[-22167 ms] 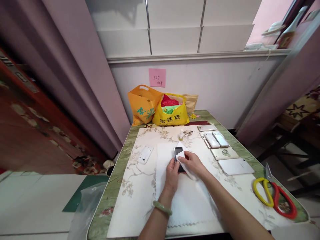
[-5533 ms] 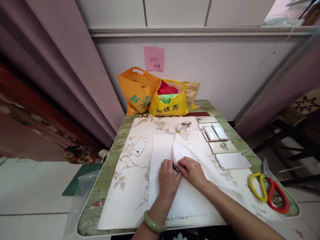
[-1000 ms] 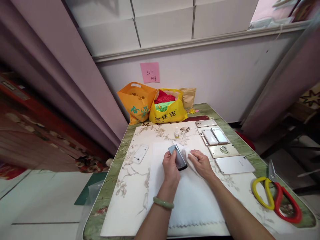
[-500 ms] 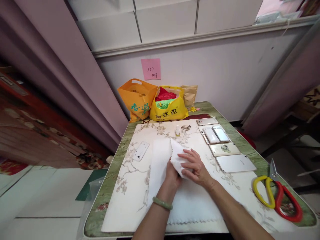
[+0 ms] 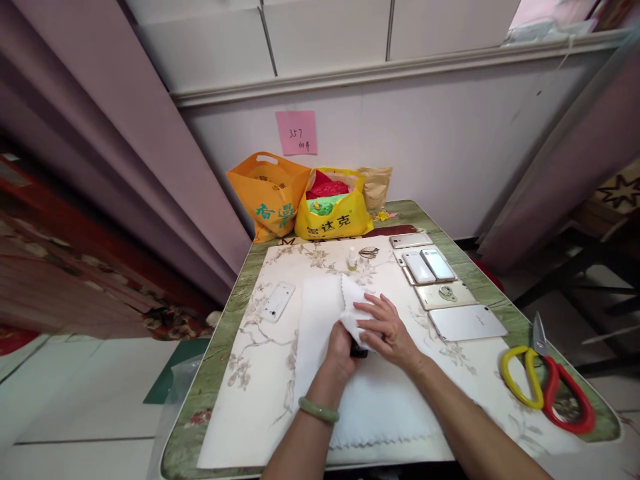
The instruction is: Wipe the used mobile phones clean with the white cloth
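Observation:
My left hand [image 5: 343, 348], with a green bangle on the wrist, is closed around a dark object [image 5: 359, 351]. Only its black lower end shows, so I cannot tell its kind; cloth and fingers cover the rest. Over it lies a small white cloth [image 5: 351, 299] with a zigzag-cut edge. My right hand [image 5: 391, 331] rests on this cloth with its fingers stretched and apart, pressing it from the right. Beneath both hands a larger white cloth [image 5: 320, 380], also zigzag-edged, is spread on the table.
Several phones [image 5: 467, 323] lie along the right, and a white phone [image 5: 279, 301] on the left. Large scissors [image 5: 540, 383] with yellow and red handles sit near the right edge. A small bottle [image 5: 352, 259], glasses [image 5: 369, 252], an orange bag [image 5: 270, 200] and a yellow bag [image 5: 333, 220] are farther back.
The small cloth has bunched up and its top folded lower. More of the dark object's lower end shows below the fingers. The whole view has shifted slightly.

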### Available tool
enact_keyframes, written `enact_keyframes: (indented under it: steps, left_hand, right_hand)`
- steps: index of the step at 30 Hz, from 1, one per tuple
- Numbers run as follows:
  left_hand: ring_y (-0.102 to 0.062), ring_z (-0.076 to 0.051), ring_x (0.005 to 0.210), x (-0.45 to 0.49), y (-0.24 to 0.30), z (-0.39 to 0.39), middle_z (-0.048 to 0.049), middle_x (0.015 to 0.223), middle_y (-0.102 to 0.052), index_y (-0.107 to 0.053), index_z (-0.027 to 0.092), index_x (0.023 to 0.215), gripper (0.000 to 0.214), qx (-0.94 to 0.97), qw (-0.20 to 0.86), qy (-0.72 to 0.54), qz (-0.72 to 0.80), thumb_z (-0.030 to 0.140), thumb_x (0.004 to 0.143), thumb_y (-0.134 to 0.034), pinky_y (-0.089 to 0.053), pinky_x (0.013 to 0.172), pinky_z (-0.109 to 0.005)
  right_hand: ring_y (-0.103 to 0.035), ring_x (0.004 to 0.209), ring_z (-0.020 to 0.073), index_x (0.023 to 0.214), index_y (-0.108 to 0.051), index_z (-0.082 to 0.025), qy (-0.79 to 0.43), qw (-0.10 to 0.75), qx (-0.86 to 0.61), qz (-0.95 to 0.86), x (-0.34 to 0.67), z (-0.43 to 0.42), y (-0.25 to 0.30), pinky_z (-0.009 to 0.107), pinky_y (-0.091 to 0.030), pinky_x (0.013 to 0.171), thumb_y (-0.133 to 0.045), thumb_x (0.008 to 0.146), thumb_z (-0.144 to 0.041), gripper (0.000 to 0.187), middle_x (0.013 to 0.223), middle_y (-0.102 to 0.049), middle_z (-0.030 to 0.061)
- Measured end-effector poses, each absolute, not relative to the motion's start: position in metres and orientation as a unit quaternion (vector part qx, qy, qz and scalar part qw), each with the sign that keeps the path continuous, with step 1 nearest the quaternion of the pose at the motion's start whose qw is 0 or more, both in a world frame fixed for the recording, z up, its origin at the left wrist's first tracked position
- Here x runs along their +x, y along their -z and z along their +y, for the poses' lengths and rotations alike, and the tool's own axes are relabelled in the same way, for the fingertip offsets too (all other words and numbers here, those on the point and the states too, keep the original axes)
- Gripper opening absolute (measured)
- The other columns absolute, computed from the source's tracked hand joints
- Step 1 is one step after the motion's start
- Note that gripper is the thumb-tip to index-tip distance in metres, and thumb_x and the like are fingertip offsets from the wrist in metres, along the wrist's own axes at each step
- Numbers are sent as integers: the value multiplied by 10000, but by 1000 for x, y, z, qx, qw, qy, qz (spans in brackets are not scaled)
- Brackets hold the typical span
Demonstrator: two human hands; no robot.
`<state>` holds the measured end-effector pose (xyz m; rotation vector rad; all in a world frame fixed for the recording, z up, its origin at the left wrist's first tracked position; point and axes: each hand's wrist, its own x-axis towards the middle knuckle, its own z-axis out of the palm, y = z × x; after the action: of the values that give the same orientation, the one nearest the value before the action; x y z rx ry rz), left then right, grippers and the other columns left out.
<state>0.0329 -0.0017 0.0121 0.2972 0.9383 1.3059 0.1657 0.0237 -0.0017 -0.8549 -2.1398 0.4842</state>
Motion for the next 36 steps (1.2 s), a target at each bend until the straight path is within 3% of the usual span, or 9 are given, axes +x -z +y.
enact_keyframes:
  steps: [7,13,17,22,26,28,31,36]
  left_hand:
    - [-532,-111,447,25,-8,-6,8,614,-615,-633,176,939,323,190,715,-499,452,365,695,-727,-424,431,-228]
    - [-589,-127,550,30,-9,-4,-25,693,-662,-657,132,866,274,136,691,-578,413,311,665,-706,-464,505,-238]
    - [-597,-129,558,33,-9,-5,-27,745,-681,-665,141,970,360,173,680,-572,425,327,673,-746,-483,528,-252]
    - [-627,-135,671,33,-8,-11,-54,938,-704,-655,178,1120,473,193,668,-586,415,419,722,-743,-518,639,-277]
    - [-630,-157,788,33,-9,-14,-67,1009,-704,-683,180,1113,441,214,641,-607,419,487,797,-655,-500,747,-284]
    - [-622,-167,825,34,-8,-14,-64,982,-703,-701,168,1065,415,223,632,-613,419,491,813,-633,-486,776,-283]
    - [-603,-152,794,35,-5,-13,-39,879,-687,-709,155,946,327,235,632,-615,409,447,811,-650,-474,760,-265]
    - [-592,-136,691,35,-10,-14,-15,788,-655,-661,163,886,295,228,676,-589,381,447,805,-655,-493,700,-280]
  right_hand:
    - [-485,1268,286,1051,-711,-277,-153,477,-499,-707,169,31,8,575,-271,1087,-496,933,-371,263,1209,-662,71]
    - [-402,1345,276,1023,-727,-352,-150,389,-337,-844,166,22,0,545,-178,1144,-590,874,-368,203,1295,-614,-12]
    - [-434,1317,280,1035,-724,-329,-144,426,-416,-791,167,26,2,555,-211,1126,-560,900,-378,218,1267,-630,19]
    - [-506,1244,282,1190,-642,-276,-162,445,-488,-733,170,32,10,544,-270,1103,-522,917,-434,338,1218,-653,73]
    - [-539,1182,302,1269,-573,-214,-191,411,-456,-766,170,28,11,531,-313,1084,-635,801,-544,576,1209,-642,109]
    - [-545,1151,315,1260,-571,-187,-222,394,-469,-758,170,26,7,509,-383,1027,-687,729,-583,673,1202,-635,123]
    - [-608,976,267,1154,-616,-190,-297,390,-487,-723,170,25,-1,406,-481,882,-686,735,-555,560,1041,-676,78]
    - [-559,619,157,1055,-640,-201,-423,429,-484,-634,166,24,-9,272,-480,601,-614,797,-550,435,747,-630,-14]
